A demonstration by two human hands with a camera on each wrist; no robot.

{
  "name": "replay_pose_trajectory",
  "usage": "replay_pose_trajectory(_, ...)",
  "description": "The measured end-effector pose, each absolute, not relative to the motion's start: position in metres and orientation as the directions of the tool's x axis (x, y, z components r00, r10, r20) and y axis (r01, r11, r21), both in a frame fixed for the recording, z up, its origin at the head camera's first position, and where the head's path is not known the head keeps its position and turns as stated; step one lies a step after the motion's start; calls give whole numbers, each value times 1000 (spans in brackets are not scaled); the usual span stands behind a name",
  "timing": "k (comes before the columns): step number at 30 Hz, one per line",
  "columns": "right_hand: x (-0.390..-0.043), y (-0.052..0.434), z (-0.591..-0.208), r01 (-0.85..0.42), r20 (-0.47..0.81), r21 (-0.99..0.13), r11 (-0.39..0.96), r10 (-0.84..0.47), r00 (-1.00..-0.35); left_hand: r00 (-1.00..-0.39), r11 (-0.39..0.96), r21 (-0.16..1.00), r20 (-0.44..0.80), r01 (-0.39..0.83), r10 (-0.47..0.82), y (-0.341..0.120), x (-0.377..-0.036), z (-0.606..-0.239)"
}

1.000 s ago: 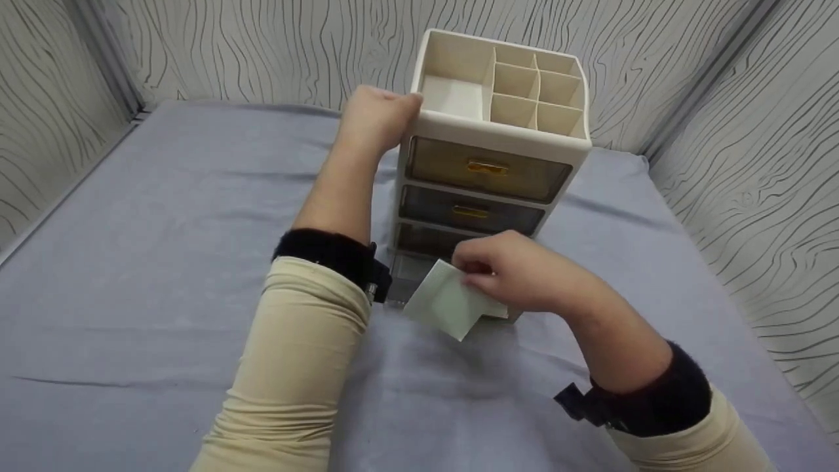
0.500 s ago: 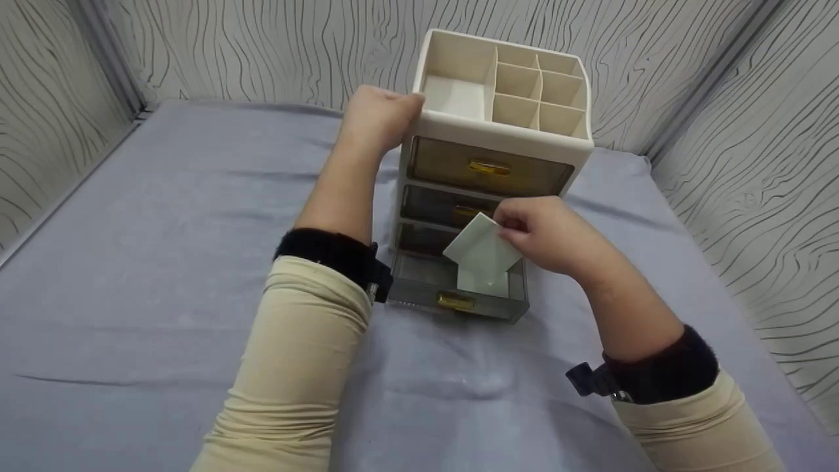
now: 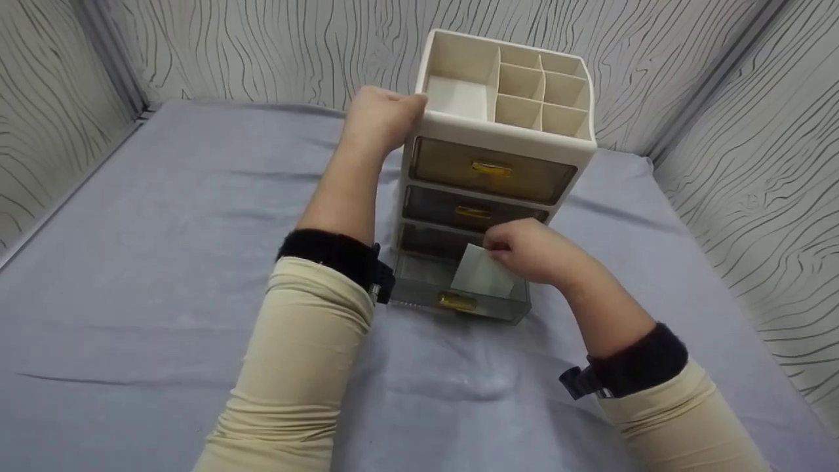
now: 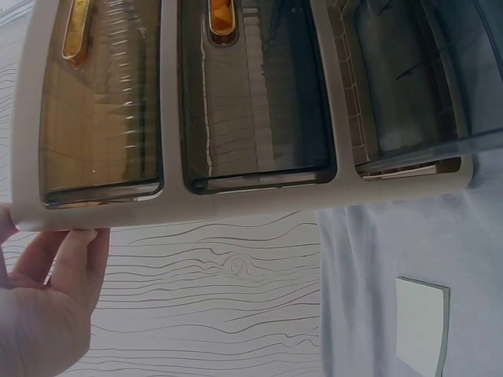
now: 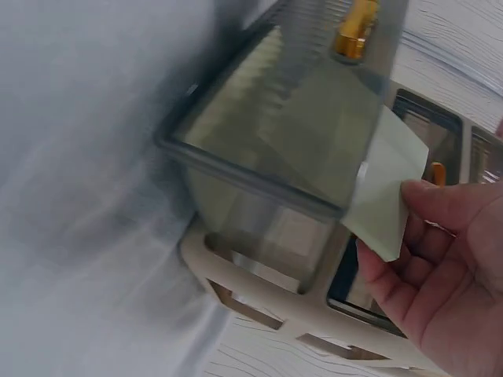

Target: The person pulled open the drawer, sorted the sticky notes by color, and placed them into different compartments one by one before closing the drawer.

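Note:
A cream desktop drawer organizer (image 3: 518, 137) stands on the cloth, its lowest clear grey drawer (image 3: 419, 295) pulled out. My left hand (image 3: 383, 118) grips the organizer's upper left corner, thumb at the top rim; the left wrist view shows those fingers (image 4: 75, 263) against its side. Over the open drawer, my right hand (image 3: 531, 252) pinches a pale green square of note paper (image 3: 482, 272) by its edge between thumb and fingers. The paper (image 5: 389, 184) slants down into the drawer, its lower part seen through the clear front in the right wrist view.
The upper drawers, such as the amber top one (image 3: 446, 167), are closed. The organizer's top has several open compartments (image 3: 521, 85). A pale green pad (image 4: 422, 326) lies on the grey-blue cloth (image 3: 164, 275) beside the organizer. Wood-grain patterned panels (image 3: 262, 52) surround the table.
My right hand lifted the paper from in front of the drawer, moved it back and right over it, then lowered it into the drawer. The left hand has kept its hold.

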State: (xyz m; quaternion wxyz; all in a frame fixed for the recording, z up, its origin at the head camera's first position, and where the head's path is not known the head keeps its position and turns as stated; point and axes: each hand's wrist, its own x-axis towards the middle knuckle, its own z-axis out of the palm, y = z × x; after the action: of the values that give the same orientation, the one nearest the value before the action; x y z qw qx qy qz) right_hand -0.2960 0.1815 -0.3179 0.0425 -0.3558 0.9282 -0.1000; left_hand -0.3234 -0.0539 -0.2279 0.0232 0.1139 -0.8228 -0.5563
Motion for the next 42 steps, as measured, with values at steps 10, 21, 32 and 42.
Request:
replay_pose_trajectory(10,-303,179,-327,-643,-173,-197,740,-672,-720,-974,349,923,-90,-160,-209,-55,-323,-228)
replay_pose_trajectory(21,-299,169,-341,-611,-76,0,792,-609,-789,-973,337,926,-105,-171,-205,-55,-323,-227)
replay_pose_trajectory(32,-296,166,-358,-591,-54,98,800,-589,-806,-973,341,925,-101,-169,-209,-54,-323,-229)
replay_pose_trajectory(42,-297,165,-365,-574,-96,129,809,-566,-819,-973,345,924,-94,-164,-210,-54,-323,-229)
